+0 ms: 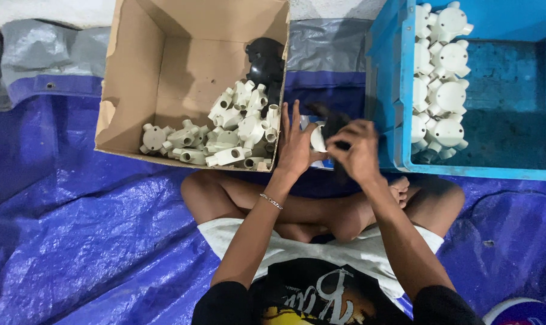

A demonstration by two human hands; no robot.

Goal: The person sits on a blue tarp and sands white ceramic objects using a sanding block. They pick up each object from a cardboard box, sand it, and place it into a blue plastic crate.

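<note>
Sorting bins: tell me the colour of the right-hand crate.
Bright blue crate, clearest in the head view.

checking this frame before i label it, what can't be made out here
- Head view: the pale part between the left hand and right hand is mostly covered by fingers; its shape is unclear.
- The dark thing at the right hand is blurred.
- The black parts in the cardboard box sit in shadow.
- The blue crate is cut off by the top and right edges.

A crumpled blue tarpaulin (74,241) covers the floor, with a grey sheet (38,51) at its far edge.
</note>
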